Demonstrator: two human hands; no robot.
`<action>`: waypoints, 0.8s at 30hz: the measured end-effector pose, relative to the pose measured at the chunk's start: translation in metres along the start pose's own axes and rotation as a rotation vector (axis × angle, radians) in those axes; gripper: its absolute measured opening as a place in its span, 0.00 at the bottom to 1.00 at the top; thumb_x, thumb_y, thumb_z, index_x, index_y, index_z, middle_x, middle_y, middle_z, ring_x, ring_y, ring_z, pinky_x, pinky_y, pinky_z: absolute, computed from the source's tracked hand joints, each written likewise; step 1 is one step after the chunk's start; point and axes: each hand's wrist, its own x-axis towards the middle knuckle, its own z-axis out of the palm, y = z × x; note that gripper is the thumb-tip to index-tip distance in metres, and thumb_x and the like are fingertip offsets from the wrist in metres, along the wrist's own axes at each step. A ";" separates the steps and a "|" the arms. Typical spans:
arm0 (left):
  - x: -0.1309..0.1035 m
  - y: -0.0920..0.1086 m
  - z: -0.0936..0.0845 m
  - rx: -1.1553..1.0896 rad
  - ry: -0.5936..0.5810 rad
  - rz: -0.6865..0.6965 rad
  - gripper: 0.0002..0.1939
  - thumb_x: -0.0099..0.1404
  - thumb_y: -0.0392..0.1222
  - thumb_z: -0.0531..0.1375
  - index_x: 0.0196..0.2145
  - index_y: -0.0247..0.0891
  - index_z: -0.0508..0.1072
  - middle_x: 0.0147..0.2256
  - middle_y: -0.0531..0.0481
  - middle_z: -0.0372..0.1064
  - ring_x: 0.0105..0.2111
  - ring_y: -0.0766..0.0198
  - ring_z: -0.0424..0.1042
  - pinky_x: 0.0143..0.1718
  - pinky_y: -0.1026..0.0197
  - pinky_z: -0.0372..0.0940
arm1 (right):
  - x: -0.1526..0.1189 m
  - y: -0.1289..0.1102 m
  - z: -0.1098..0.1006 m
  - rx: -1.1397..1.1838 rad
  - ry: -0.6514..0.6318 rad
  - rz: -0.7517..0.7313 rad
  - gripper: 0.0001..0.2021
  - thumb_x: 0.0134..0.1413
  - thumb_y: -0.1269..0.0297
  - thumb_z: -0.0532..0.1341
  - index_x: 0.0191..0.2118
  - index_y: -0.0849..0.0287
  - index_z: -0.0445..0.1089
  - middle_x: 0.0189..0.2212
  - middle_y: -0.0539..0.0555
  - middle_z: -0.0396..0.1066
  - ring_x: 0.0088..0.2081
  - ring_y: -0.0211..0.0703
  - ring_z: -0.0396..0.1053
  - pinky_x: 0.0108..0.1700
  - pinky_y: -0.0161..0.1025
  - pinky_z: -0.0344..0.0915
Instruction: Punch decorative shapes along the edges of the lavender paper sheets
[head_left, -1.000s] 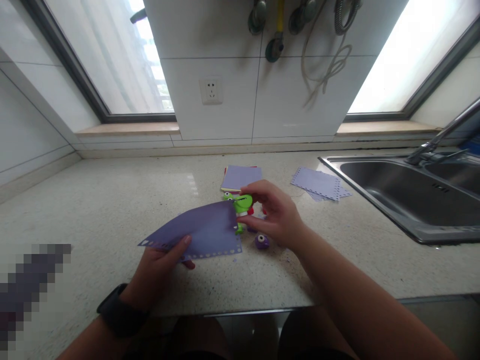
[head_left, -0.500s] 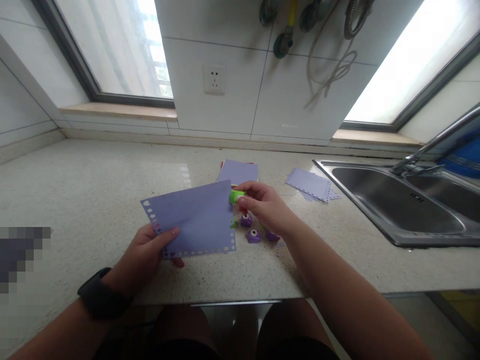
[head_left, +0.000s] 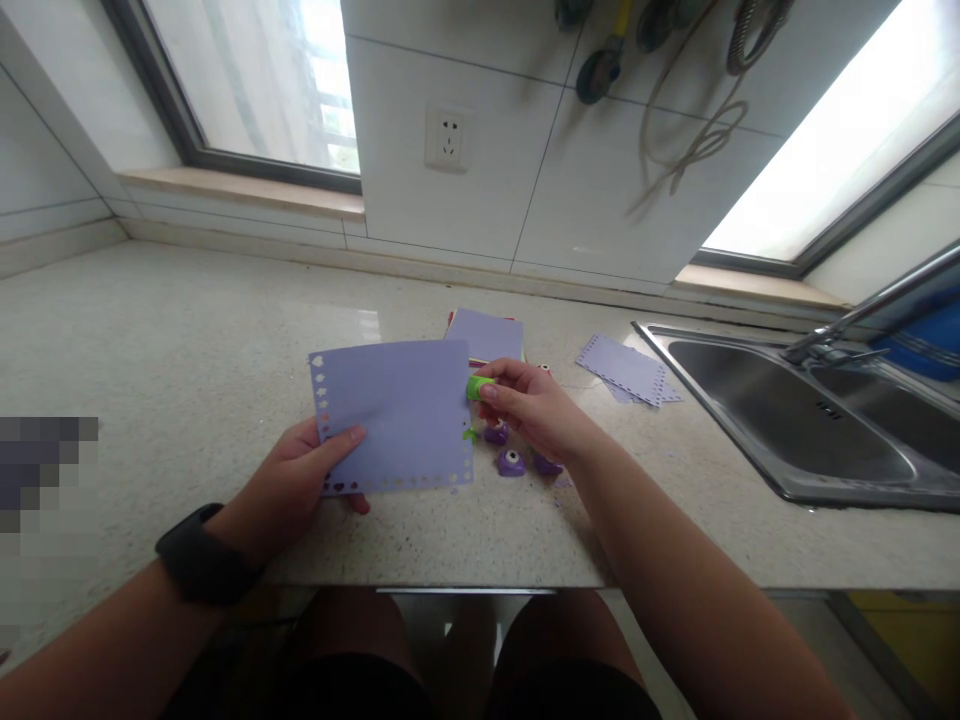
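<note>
A purple sheet (head_left: 394, 415) with small shaped holes along its left, bottom and lower right edges is pinched at its lower left by my left hand (head_left: 311, 465), thumb on top. My right hand (head_left: 529, 400) is closed on a green punch (head_left: 478, 388) at the sheet's right edge. Whether the paper sits in its slot is too small to tell. Below my right hand, purple punches (head_left: 511, 462) lie on the counter, one partly hidden by my wrist. Something green shows by the sheet's lower right edge.
Behind the sheet lies a stack of purple paper (head_left: 491, 333). Punched purple sheets (head_left: 622, 368) overlap on the counter (head_left: 225, 330) to the right, beside the steel sink (head_left: 787, 400). A tiled wall with a socket (head_left: 448, 138) stands behind.
The held sheet has turned to lie more level, its left side raised. The green punch has stayed at its right edge in my right hand. The camera view has tilted slightly.
</note>
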 end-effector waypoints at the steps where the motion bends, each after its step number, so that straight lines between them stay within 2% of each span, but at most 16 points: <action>1: 0.000 0.000 0.001 0.000 0.007 0.004 0.19 0.62 0.49 0.68 0.46 0.35 0.77 0.35 0.46 0.78 0.20 0.63 0.72 0.17 0.59 0.74 | 0.000 0.001 0.000 -0.011 -0.001 0.003 0.14 0.50 0.57 0.73 0.38 0.56 0.73 0.30 0.49 0.74 0.28 0.36 0.67 0.32 0.37 0.64; 10: 0.000 0.001 0.003 -0.037 0.019 -0.003 0.20 0.61 0.47 0.69 0.49 0.35 0.78 0.42 0.43 0.79 0.25 0.61 0.74 0.19 0.60 0.75 | 0.000 -0.002 0.003 -0.009 -0.039 0.068 0.14 0.51 0.55 0.73 0.36 0.58 0.73 0.30 0.50 0.73 0.28 0.36 0.69 0.30 0.36 0.63; 17: -0.001 0.001 0.003 -0.040 0.028 -0.001 0.22 0.60 0.48 0.69 0.50 0.36 0.78 0.44 0.41 0.79 0.26 0.60 0.74 0.19 0.59 0.75 | 0.000 0.000 0.004 -0.043 -0.056 0.087 0.14 0.50 0.58 0.74 0.37 0.58 0.73 0.27 0.49 0.72 0.28 0.36 0.69 0.29 0.35 0.62; 24: -0.001 0.001 0.003 -0.054 0.038 -0.001 0.21 0.61 0.47 0.68 0.50 0.35 0.78 0.45 0.41 0.78 0.27 0.61 0.74 0.19 0.60 0.75 | 0.000 0.001 0.002 -0.038 -0.049 0.129 0.14 0.52 0.56 0.73 0.39 0.59 0.75 0.29 0.50 0.73 0.28 0.35 0.70 0.28 0.33 0.62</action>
